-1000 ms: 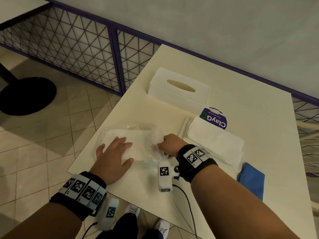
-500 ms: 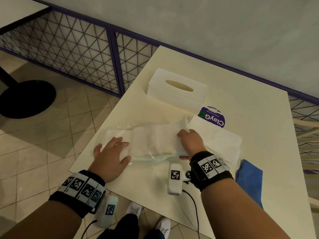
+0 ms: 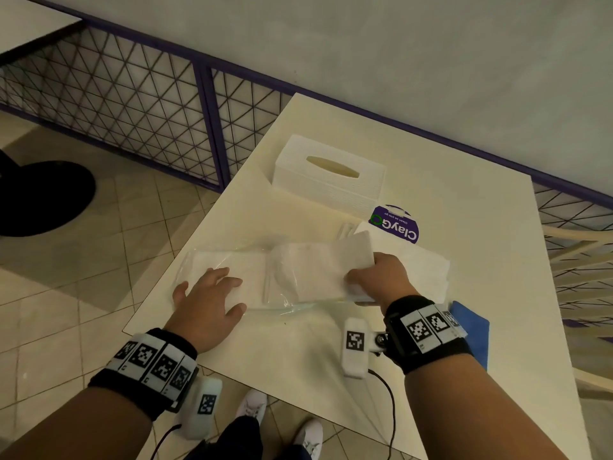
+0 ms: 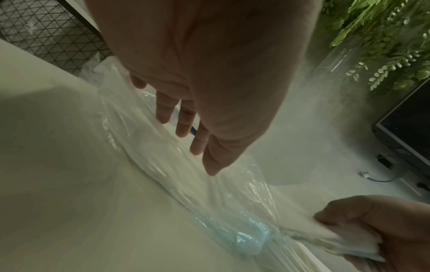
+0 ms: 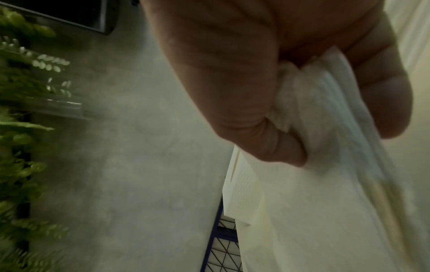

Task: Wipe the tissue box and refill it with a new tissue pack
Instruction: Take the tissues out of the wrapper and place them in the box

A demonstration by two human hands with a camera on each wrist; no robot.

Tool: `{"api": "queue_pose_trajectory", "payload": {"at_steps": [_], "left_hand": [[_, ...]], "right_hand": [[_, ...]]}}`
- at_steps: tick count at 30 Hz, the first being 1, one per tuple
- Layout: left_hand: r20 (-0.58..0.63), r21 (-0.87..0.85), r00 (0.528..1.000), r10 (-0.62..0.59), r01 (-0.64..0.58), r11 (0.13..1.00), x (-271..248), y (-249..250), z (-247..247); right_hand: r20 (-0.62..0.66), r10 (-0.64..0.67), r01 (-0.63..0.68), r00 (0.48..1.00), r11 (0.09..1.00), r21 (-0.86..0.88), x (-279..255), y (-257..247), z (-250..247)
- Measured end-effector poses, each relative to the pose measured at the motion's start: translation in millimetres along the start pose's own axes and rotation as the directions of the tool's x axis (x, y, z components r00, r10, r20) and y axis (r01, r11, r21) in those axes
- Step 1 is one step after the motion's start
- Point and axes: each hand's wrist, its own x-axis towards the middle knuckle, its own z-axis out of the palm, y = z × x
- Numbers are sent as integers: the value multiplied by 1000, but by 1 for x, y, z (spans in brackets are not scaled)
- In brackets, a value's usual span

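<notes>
A white tissue box [image 3: 328, 175] with an oval slot stands at the far left of the cream table [image 3: 481, 260]. Near the front edge lies a clear plastic wrapper [image 3: 229, 270] [image 4: 177, 165]. My left hand [image 3: 212, 300] [image 4: 195, 103] presses flat on it with straight fingers. My right hand [image 3: 381, 277] [image 5: 291, 103] grips one end of a white tissue stack [image 3: 325, 270] [image 5: 325, 184], which sticks halfway out of the wrapper to the right. The tissue stack [image 4: 325, 237] shows at the wrapper's mouth in the left wrist view.
Under my right hand lies another white tissue stack [image 3: 424, 267]. A purple round ClayGo label [image 3: 396, 227] sits behind it. A blue cloth [image 3: 474, 330] lies at the right. A purple wire fence [image 3: 139, 104] runs along the left, a grey wall behind.
My right hand has drawn the tissue stack to the right, out of the wrapper. My left hand has stayed pressing the wrapper's left end down.
</notes>
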Motion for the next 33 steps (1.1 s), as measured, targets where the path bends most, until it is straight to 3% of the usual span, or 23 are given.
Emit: {"api": "queue_pose_trajectory", "payload": {"at_steps": [2, 6, 8, 11, 13, 15, 18, 20, 21, 23, 24, 26, 28, 29, 32, 33], "left_hand": [[-1, 12, 1000, -4, 4, 1000, -1, 4, 0], [-17, -4, 1000, 17, -17, 1000, -4, 16, -1], [-43, -62, 996, 79, -82, 995, -6, 24, -3], [-46, -282, 984, 172, -178, 943, -6, 42, -5], [-25, -455, 979, 200, -189, 870, -3, 57, -5], [26, -604, 978, 209, -151, 783, 2, 73, -5], [120, -793, 969, 218, -39, 608, 15, 97, -5], [156, -900, 960, 232, 41, 434, 22, 114, -9], [157, -943, 959, 234, 75, 325, 24, 122, -12], [132, -978, 950, 283, 78, 194, 26, 137, -17], [117, -981, 944, 307, 62, 184, 28, 140, -18], [112, -993, 933, 342, 91, 78, 31, 145, -17], [133, -981, 918, 374, 176, -81, 34, 148, -17], [133, -977, 919, 372, 184, -107, 35, 150, -18], [36, -999, 907, 420, 39, 1, 35, 153, -20], [8, -998, 895, 446, -18, 53, 35, 154, -22]], "right_hand": [[-27, -1, 0, 1000, 999, -42, 2, 8, -6], [48, 71, -76, 996, 990, 118, -1, 20, -6], [17, -1, -1, 1000, 994, 105, -4, 21, -7], [-104, -218, 217, 970, 976, -23, -21, 15, -20], [-129, -389, 364, 912, 913, -183, -34, 13, -35], [-126, -555, 513, 822, 818, -259, -50, 10, -52], [-140, -786, 748, 602, 617, -243, -75, 6, -73], [-143, -859, 838, 492, 512, -188, -91, 8, -84], [-146, -868, 857, 475, 494, -146, -97, 10, -87], [-182, -865, 875, 467, 482, -48, -109, 13, -91], [-200, -860, 878, 470, 480, -2, -114, 14, -92], [-227, -857, 885, 463, 460, 67, -115, 24, -95], [-231, -797, 826, 559, 560, 66, -114, 29, -97], [-256, -710, 753, 656, 640, 154, -114, 32, -97], [-271, -766, 812, 582, 564, 149, -114, 41, -97], [-249, -751, 789, 611, 601, 123, -109, 50, -98]]}}
